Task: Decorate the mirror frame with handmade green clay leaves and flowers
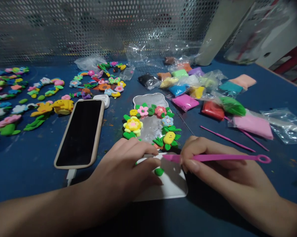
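Note:
My right hand (212,168) pinches a pink plastic clay-modelling knife (220,158), its blade pointing left and the ringed handle end to the right. My left hand (131,164) rests palm down over a white board (170,184), fingers apart, tips close to the blade; its palm side is hidden. A small green clay piece (159,171) lies on the board beside the left fingers. Just beyond the board is a mirror (150,126) framed with clay flowers and leaves, including a yellow flower (133,124) and a yellow clay piece with a face (169,138).
A phone (80,133) with a cable plugged in lies at left, by a white earbud case (102,99). Several clay-decorated pieces (46,87) spread behind it. Bagged coloured clay, including a pink pack (253,126), and thin pink tools (227,139) lie at right. A perforated metal panel (101,29) stands behind.

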Motion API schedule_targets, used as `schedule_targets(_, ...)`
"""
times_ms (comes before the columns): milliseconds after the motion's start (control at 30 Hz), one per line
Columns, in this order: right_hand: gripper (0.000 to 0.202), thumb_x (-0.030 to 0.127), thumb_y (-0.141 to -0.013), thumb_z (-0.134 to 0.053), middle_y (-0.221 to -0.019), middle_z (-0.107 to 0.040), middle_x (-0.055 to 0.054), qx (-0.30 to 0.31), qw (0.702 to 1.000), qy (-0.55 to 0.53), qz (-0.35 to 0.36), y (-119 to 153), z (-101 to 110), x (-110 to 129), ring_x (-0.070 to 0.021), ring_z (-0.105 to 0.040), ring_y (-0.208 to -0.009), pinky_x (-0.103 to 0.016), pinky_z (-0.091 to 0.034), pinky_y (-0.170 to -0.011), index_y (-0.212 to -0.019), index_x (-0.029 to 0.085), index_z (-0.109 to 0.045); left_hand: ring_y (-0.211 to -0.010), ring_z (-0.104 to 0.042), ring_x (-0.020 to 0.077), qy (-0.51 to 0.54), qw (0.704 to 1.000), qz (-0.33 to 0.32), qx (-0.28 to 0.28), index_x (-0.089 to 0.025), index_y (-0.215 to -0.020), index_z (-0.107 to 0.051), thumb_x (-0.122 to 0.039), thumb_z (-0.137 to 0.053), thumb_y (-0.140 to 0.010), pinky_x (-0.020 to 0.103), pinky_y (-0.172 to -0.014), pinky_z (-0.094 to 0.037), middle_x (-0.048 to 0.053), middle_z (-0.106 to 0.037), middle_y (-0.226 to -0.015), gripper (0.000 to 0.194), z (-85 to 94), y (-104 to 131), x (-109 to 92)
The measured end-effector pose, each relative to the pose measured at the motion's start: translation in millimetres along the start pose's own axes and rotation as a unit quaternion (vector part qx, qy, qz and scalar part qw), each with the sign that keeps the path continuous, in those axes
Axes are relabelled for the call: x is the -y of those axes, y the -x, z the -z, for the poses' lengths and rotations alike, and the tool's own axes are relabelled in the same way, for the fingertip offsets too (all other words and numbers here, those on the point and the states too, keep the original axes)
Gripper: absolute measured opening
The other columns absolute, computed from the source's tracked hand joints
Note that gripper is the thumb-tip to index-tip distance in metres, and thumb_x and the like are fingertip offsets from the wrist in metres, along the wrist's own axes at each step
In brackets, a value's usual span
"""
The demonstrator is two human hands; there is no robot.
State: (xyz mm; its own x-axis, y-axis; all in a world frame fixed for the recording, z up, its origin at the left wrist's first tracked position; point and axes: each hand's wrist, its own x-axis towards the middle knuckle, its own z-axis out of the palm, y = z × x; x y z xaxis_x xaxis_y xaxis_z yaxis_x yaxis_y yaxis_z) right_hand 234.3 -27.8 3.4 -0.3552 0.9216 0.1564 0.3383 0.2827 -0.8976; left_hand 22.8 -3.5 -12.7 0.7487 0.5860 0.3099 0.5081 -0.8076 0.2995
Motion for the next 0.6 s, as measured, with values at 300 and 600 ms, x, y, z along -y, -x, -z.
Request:
schedule_targets(300,0.019,0.012,-0.088,-0.044,-0.085,-0.061,0.005,0.053,0.997,0.05,0.009,12.1,-5.6,-4.8,-0.0075,-0.058,-0.073,-0.015,-0.048,-0.065,-0.097,0.027,-0.051,-0.078,-0.055,0.0174,-0.031,0.998,-0.012,-0.048,-0.022,-0.09,-0.057,-0.032,-0.053,-0.088,0.031,-0.065,-0.034,-0.001,-0.063,-0.092,0.011,-3.6,5.1,3.3)
schedule_targets(600,0.019,0.008,-0.087,-0.037,-0.073,-0.058,0.002,0.0,0.997,0.079,0.025,8.2,-14.4,-0.4,-0.0088,-0.055,-0.063,-0.018,-0.047,-0.057,-0.084,0.021,-0.05,-0.078,-0.056,0.0166,-0.054,0.996,-0.025,-0.067,-0.02,-0.089,-0.055,-0.031,-0.057,-0.085,0.032,-0.065,-0.034,-0.002,-0.062,-0.092,0.012,-4.7,2.0,-0.4)
